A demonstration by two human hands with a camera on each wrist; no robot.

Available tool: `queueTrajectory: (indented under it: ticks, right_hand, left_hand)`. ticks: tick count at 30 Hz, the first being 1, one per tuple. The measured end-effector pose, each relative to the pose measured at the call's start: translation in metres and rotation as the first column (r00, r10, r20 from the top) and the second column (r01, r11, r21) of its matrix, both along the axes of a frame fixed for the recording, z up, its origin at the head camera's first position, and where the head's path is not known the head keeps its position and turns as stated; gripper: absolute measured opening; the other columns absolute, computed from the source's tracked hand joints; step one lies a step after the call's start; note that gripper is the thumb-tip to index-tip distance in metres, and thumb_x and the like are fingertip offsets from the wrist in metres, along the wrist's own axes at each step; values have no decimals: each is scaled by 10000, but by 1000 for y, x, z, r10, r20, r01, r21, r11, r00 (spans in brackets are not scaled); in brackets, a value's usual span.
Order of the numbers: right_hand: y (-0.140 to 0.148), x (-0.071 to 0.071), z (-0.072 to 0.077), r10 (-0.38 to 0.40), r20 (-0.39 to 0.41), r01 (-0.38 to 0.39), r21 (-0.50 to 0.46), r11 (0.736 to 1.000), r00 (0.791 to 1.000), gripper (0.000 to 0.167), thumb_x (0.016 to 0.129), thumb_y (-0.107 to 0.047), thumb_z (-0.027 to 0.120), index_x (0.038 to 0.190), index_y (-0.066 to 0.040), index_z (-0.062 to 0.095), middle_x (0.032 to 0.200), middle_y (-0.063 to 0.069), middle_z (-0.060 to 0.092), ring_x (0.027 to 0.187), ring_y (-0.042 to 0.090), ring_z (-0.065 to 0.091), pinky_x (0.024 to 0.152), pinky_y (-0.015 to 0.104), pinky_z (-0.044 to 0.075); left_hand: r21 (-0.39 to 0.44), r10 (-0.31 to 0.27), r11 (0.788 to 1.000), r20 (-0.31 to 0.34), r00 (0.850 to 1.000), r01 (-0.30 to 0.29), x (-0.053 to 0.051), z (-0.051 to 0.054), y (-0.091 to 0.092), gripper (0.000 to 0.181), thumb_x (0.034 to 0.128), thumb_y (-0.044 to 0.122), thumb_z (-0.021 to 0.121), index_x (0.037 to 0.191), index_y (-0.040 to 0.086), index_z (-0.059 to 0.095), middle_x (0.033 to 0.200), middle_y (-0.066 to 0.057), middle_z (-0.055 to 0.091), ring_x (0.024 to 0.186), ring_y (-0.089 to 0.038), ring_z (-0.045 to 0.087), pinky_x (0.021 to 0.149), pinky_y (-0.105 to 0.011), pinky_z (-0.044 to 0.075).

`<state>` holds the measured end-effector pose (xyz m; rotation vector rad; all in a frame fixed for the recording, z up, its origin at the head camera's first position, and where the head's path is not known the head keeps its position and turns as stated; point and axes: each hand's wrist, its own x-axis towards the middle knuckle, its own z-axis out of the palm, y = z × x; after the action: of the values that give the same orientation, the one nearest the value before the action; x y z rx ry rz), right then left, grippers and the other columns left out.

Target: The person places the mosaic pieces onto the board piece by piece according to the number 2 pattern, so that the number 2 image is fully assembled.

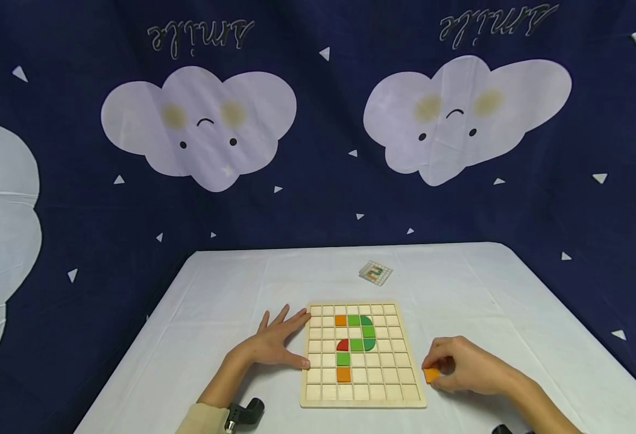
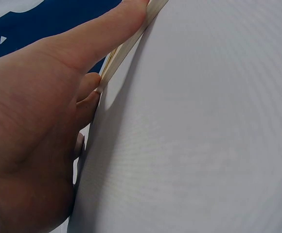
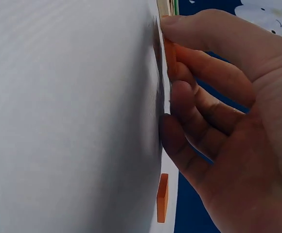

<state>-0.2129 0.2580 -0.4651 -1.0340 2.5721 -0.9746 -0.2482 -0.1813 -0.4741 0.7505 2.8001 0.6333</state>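
Note:
A wooden grid board [image 1: 323, 393] lies on the white table, with orange, green and red tiles set in its squares. Along its left edge, my left hand [image 1: 274, 343] rests with spread fingers, thumb and fingertips touching the frame; the left wrist view shows the thumb against the board's side [image 2: 126, 46]. To the right of the board, my right hand [image 1: 466, 367] pinches an orange square tile [image 1: 431, 375] between thumb and fingers, low at the table. In the right wrist view the held tile [image 3: 170, 58] is partly covered by the fingers.
Another orange block [image 3: 163, 198] lies on the table near my right hand, seen in the right wrist view. Beyond the board sits a small card [image 1: 375, 273] printed with a coloured grid pattern. A dark blue cloth [image 1: 328, 199] with clouds hangs behind the table.

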Motion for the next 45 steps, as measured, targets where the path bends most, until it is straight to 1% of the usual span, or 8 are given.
queueTrajectory:
  ticks: [8, 17, 21, 24, 26, 32, 39, 45]
  right_hand:
    - [-7, -1, 2, -38, -29, 38, 8, 999, 999, 201, 777, -319, 808, 963, -292, 735, 844, -107, 608, 728, 101, 566, 602, 227, 479]
    - [-27, -3, 5, -37, -14, 37, -10, 999, 999, 220, 786, -317, 800, 990, -253, 748, 866, -89, 622, 725, 99, 558, 591, 224, 479]
    - [-37, -4, 4, -14, -43, 13, -20, 1000, 999, 208, 795, -328, 792, 986, -260, 744, 860, -93, 620, 724, 92, 560, 600, 217, 480]
    - [-45, -5, 3, 19, -65, -21, -31, 999, 998, 193, 807, -322, 785, 982, -254, 742, 862, -101, 619, 720, 93, 561, 604, 215, 482]
    - [-51, -7, 3, 34, -68, -36, -30, 999, 997, 189, 812, -319, 779, 984, -250, 742, 867, -108, 616, 718, 91, 555, 602, 216, 479]
    - [-69, -11, 5, 50, -72, -49, 17, 999, 996, 192, 807, -348, 776, 974, -262, 738, 847, -128, 598, 708, 67, 531, 592, 216, 462]
    - [-95, -15, 9, 80, -142, -71, 67, 995, 987, 194, 793, -321, 785, 968, -248, 744, 833, -150, 580, 716, 49, 524, 618, 218, 449]
    - [-113, -17, 10, 125, -135, -113, 94, 989, 983, 200, 788, -314, 787, 969, -238, 745, 826, -161, 582, 699, 30, 535, 636, 216, 448]
  left_hand:
    - [-8, 6, 1000, 3, 1000, -6, 0, 1, -1, 1096, 649, 733, 703, 1534, 254, 269, 1579, 44, 200, 1450, -306, 7, 1084, -613, -96]
    - [-7, -6, 1000, 5, 1000, 6, 0, 1, -2, 1095, 659, 732, 698, 1537, 248, 259, 1584, 34, 189, 1449, -314, -1, 1078, -622, -100]
    - [5, -9, 1000, 5, 1000, 9, -1, 1, -2, 1097, 656, 725, 707, 1536, 241, 266, 1583, 29, 193, 1448, -321, 1, 1075, -626, -102]
    - [6, -11, 1000, 10, 1000, 11, -1, 1, -1, 1100, 654, 726, 707, 1536, 242, 264, 1584, 33, 189, 1449, -317, -3, 1076, -624, -102]
    - [3, -9, 1000, 13, 1000, 9, -1, 1, -1, 1100, 652, 730, 705, 1536, 243, 266, 1584, 37, 190, 1449, -313, -3, 1078, -621, -101]
    - [4, -6, 1000, 11, 1000, 6, 0, 0, -1, 1102, 646, 730, 709, 1534, 245, 272, 1582, 42, 194, 1450, -310, 0, 1079, -619, -102]
    - [4, -3, 1000, 8, 1000, 3, -1, 0, 0, 1102, 646, 738, 701, 1534, 245, 272, 1584, 42, 189, 1451, -310, -4, 1078, -622, -102]
    - [-9, 7, 1000, 10, 1000, -6, -1, 0, -1, 1105, 638, 741, 703, 1533, 257, 271, 1584, 51, 187, 1452, -301, -8, 1081, -613, -105]
